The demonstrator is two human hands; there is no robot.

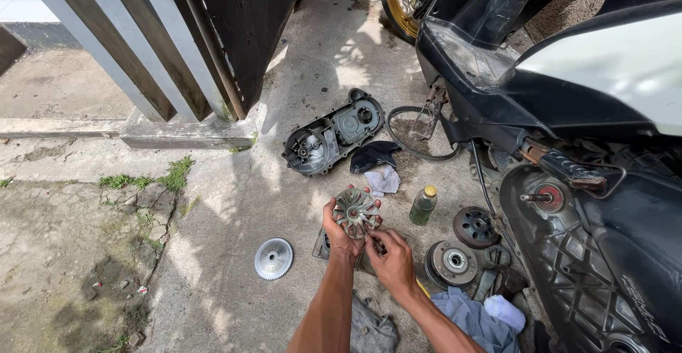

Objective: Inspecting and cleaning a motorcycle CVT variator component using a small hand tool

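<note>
My left hand [338, 229] grips a round finned metal pulley [355, 212], holding it upright over the concrete. My right hand [391, 258] is just below and to the right of it, pinching a thin tool [374, 243] whose tip touches the pulley's lower edge. Under my hands lies another dark part, mostly hidden. A round clutch assembly [452, 261] and a dark clutch bell [474, 226] lie on the ground to the right of my right hand.
A scooter [568, 104] with its drive side uncovered fills the right. On the ground lie a grey engine cover [332, 133], a rubber belt [412, 134], a white rag [383, 180], a small bottle [423, 205], a toothed metal disc [273, 258] and cloths [476, 317]. A fence stands upper left.
</note>
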